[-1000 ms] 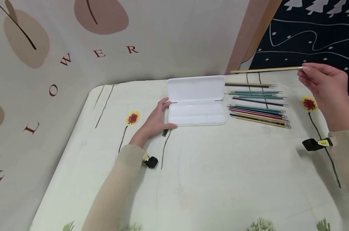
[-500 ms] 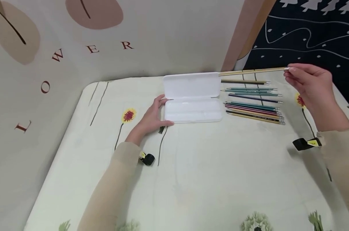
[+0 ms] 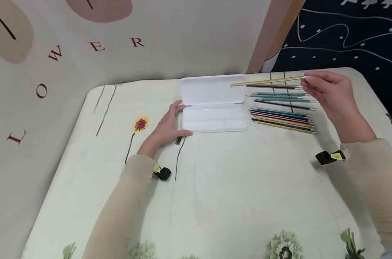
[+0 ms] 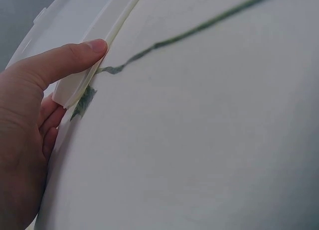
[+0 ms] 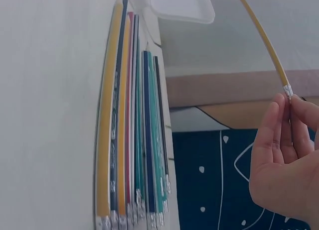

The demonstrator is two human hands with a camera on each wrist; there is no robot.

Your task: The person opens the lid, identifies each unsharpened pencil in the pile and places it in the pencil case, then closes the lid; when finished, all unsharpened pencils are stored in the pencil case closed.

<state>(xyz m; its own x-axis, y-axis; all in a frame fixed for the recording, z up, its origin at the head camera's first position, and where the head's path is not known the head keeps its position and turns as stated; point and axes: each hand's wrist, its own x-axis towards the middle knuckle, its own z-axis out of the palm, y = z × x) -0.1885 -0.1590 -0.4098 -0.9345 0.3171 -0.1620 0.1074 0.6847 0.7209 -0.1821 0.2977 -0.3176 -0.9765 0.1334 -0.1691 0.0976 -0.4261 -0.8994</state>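
Note:
A white plastic pencil case (image 3: 214, 122) lies unfolded on the cloth, its lid (image 3: 205, 90) at the back and its tray at the front. My left hand (image 3: 166, 127) holds the tray's left end; in the left wrist view the thumb (image 4: 75, 60) presses on the front rim while the other fingers are partly hidden behind the case. Between thumb and fingertips, my right hand (image 3: 330, 95) pinches a yellow pencil (image 3: 264, 81) by its metal eraser end. The pencil points left, held above the cloth, and its far end overlaps the lid in the head view.
Right of the case, several pencils (image 3: 283, 126) lie side by side in yellow, black, red and green, eraser ends to the right. A flower-printed cloth (image 3: 215, 194) covers the table. Behind it rises a pale wall hanging (image 3: 183, 39), with a dark patterned cloth (image 3: 345, 39) at the back right.
My right hand has carried the yellow pencil leftward, bringing its far end from right of the case to over the lid. The left hand keeps its hold on the case.

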